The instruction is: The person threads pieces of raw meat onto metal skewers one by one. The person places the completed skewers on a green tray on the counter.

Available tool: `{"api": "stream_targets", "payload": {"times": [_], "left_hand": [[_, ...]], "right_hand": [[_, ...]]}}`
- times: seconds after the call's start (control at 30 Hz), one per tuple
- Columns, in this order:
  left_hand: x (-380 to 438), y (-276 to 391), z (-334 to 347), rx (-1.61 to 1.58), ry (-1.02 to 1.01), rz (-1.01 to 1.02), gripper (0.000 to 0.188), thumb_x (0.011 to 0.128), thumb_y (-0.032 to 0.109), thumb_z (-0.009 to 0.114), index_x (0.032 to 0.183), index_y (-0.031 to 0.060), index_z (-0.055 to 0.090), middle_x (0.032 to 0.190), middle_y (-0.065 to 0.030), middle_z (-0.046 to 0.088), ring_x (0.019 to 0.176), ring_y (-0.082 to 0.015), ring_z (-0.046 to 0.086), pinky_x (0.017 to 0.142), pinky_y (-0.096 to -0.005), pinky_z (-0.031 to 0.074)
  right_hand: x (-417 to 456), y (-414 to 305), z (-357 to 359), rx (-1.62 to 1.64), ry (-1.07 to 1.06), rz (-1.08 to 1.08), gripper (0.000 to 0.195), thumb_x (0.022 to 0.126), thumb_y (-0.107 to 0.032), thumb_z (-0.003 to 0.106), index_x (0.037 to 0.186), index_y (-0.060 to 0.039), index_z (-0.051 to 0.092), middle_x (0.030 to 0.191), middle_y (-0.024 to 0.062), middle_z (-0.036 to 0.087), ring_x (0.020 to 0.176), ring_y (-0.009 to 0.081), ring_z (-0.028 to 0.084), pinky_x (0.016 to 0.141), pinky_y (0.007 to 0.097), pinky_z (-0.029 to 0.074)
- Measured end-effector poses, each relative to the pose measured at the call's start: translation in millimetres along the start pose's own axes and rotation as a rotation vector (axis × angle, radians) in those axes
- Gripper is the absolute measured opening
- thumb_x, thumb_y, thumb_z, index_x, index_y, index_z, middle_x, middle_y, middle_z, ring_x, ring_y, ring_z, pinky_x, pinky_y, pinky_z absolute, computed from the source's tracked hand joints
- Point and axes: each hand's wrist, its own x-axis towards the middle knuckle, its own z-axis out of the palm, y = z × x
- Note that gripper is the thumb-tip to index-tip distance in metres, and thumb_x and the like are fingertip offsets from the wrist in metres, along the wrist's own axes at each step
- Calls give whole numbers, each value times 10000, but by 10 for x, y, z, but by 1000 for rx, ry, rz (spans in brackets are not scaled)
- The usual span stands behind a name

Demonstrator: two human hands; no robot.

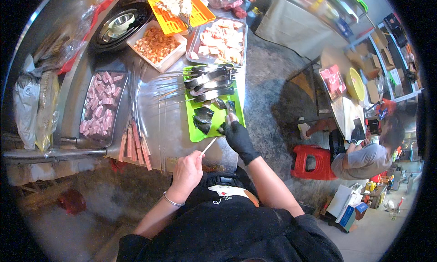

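My bare left hand (188, 173) is closed on a thin pale skewer (209, 146), whose far end points toward my right hand. My right hand (239, 139), in a black glove, grips a dark strip of food (231, 107) at the lower right of the green tray (218, 127). Loose dark pieces (203, 120) lie on that tray beside the glove. Further up the tray, several folded dark strips (210, 84) are threaded on thin skewers that stick out to the left. What exactly the dark food is, I cannot tell.
Metal skewers with wooden handles (131, 146) and a tray of pink meat cubes (109, 125) are at left. Beyond the green tray stand a tub of marinated meat (157, 47), a metal tray of pale slices (222, 40) and an orange basket (201, 12). Another person (365, 159) sits at right.
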Motion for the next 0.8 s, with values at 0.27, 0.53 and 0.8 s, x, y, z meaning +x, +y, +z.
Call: {"api": "stream_targets", "payload": {"times": [0.27, 0.53, 0.8], "left_hand": [[96, -191, -32, 9, 9, -88, 155, 903, 148, 531, 898, 60, 658, 756, -221, 641, 734, -423, 618, 645, -508, 485], [135, -312, 67, 92, 31, -71, 125, 899, 113, 519, 926, 61, 629, 746, -218, 638, 718, -417, 621, 639, -509, 483], [155, -233, 41, 13, 27, -93, 124, 910, 122, 516, 944, 55, 615, 705, -218, 615, 672, -409, 609, 599, -499, 456]], "right_hand": [[512, 98, 21, -579, -457, -277, 297, 824, -243, 562, 1037, -48, 633, 759, 179, 662, 673, 373, 653, 661, 453, 532], [610, -21, 30, -701, -349, -194, 229, 731, -355, 698, 741, -127, 714, 742, 121, 674, 698, 315, 657, 653, 426, 520], [815, 179, 65, -405, -730, -178, 252, 815, -320, 677, 802, -69, 691, 699, 118, 651, 607, 248, 618, 600, 358, 496]]}}
